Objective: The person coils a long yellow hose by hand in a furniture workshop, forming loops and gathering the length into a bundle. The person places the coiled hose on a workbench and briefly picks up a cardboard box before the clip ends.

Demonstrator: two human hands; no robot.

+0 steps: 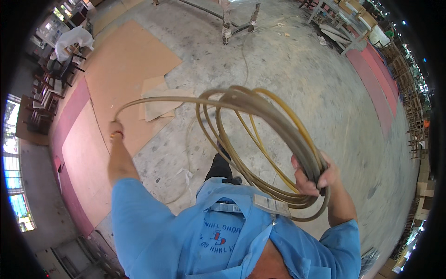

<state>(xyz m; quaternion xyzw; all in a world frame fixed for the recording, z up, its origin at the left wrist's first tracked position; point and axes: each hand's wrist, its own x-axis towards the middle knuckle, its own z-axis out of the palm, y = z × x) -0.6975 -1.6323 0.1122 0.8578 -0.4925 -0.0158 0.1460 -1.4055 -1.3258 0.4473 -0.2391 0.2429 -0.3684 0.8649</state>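
Note:
A loosely coiled brownish-yellow hose (278, 118) hangs in the air in front of my body, its loops spread wide. My right hand (317, 179) is wrapped around the bundled loops at their right side. Far out to the left, my left hand (116, 127) is closed on a single run of the same hose, which arcs across from the top of the coil. Whether that run ends in my left hand is hidden by the fingers. A thin, pale line (188, 144) trails over the concrete floor behind the coil.
Brown cardboard sheets (132, 60) cover the floor at left, with smaller loose pieces (160, 104) beside the coil. Metal legs of a stand (226, 32) rise ahead. Chairs (69, 65) stand far left; a workbench (339, 30) and pink strips (378, 76) lie to the right.

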